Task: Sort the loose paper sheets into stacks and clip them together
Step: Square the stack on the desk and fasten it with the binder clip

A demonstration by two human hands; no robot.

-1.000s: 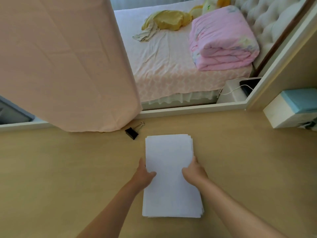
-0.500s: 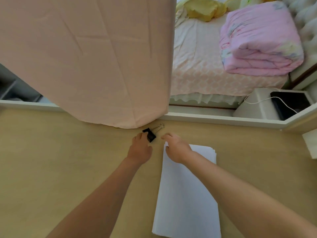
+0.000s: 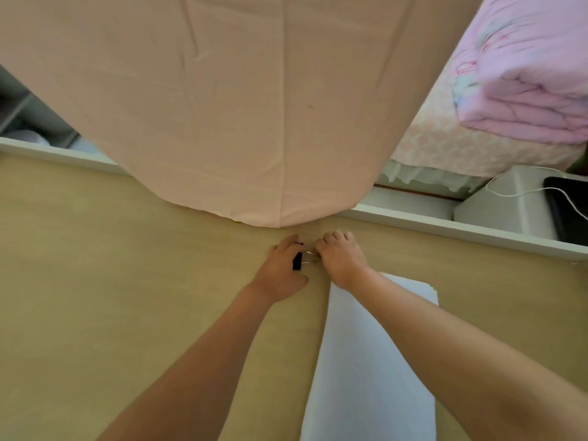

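Paper stack (image 3: pixel 375 361) on wooden desk (image 3: pixel 127 281)

Two hands (image 3: pixel 281 272) (image 3: pixel 340 259), one binder clip (image 3: pixel 297 261), one paper stack (image 3: pixel 375 361), one curtain (image 3: pixel 222 106).

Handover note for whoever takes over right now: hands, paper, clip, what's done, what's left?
Left hand grips the binder clip by its black body; right hand pinches its wire handles.
Paper stack lies on the desk, just nearer than the hands, partly under the right forearm.
Done: sheets stacked, not yet clipped.
Left: open the binder clip and clamp it on the far edge.
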